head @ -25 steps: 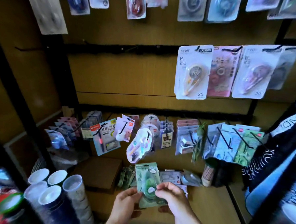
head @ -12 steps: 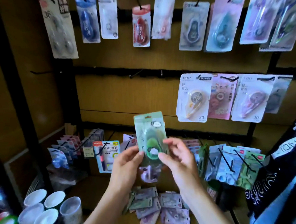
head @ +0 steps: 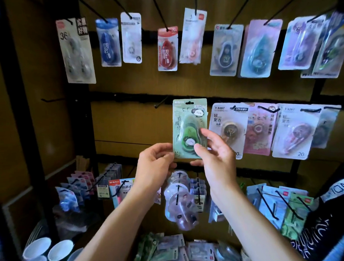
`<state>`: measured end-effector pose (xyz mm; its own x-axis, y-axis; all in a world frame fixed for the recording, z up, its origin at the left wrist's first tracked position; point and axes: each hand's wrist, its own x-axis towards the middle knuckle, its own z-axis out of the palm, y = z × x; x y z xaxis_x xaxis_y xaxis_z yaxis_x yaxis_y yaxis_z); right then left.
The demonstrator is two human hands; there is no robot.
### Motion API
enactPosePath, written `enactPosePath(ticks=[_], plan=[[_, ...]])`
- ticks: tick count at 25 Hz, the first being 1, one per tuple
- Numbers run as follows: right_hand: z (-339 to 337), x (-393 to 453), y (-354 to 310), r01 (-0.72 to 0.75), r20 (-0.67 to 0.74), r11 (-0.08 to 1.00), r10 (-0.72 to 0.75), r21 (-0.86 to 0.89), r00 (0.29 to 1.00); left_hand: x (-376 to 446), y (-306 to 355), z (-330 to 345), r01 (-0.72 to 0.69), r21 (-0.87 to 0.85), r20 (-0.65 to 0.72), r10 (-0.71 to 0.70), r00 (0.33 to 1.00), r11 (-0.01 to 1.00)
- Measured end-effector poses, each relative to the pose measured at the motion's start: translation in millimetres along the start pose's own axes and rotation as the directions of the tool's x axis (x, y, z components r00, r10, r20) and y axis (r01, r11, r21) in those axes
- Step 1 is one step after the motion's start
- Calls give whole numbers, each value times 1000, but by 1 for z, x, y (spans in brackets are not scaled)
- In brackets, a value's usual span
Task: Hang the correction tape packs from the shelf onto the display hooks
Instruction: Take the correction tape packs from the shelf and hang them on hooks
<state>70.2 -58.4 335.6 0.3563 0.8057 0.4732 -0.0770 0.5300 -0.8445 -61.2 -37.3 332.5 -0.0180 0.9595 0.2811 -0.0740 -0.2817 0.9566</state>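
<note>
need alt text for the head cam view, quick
Both hands, left hand and right hand, hold a green correction tape pack up beside an empty hook on a display wall of hanging packs. More packs lie on the shelf below.

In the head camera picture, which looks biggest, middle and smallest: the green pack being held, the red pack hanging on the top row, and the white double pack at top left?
1. White double pack, clearly largest.
2. Green pack.
3. Red pack.
The green pack is held nearer the camera by both hands, so its lead over the red one is unsure.

Upright green correction tape pack (head: 189, 127) just beside empty hook (head: 160, 103)
</note>
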Motion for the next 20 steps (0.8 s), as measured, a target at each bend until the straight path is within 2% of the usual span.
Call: enactPosePath(ticks=[5, 14, 20], plan=[[-4, -1, 5, -14, -66, 998, 18, 69, 998, -6, -14, -2, 72, -33, 2, -72, 997, 997], [-1, 4, 10, 15, -35, 1000, -15, 11, 999, -6, -35, -5, 121, -10, 4, -121, 993, 993], [-6, 2, 19, 47, -33, 998, -46, 34, 998, -6, -46, -8, 146, -20, 1, -146, 989, 989]])
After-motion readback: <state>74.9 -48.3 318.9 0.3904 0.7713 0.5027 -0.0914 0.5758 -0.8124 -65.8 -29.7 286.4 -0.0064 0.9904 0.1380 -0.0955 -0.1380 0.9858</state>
